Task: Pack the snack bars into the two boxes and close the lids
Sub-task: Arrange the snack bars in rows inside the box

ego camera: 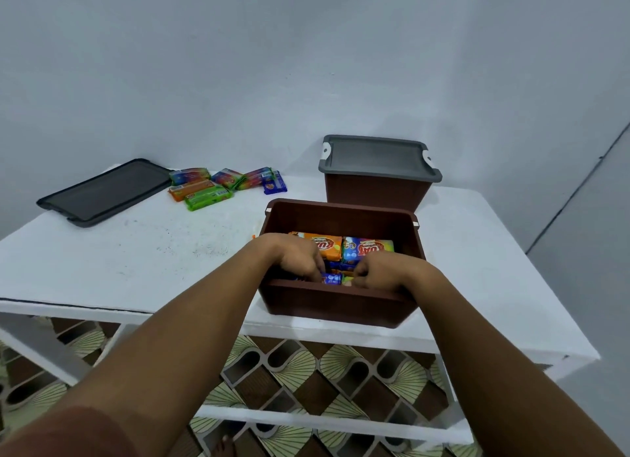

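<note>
Pinched blue bar (pixel 332 278) with left hand (pixel 300 258), curled right hand (pixel 381 269) alongside, hold unclear; risked crushing it if forced onto packed bars (pixel 368 248) beneath.

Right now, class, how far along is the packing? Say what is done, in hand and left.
Done: the far box wears its grey lid. In hand: the left hand and right hand reach into the open box, fingers curled among packed bars; what they grip is unclear. Left: the loose bars on the table go in, then the dark lid closes it.
</note>
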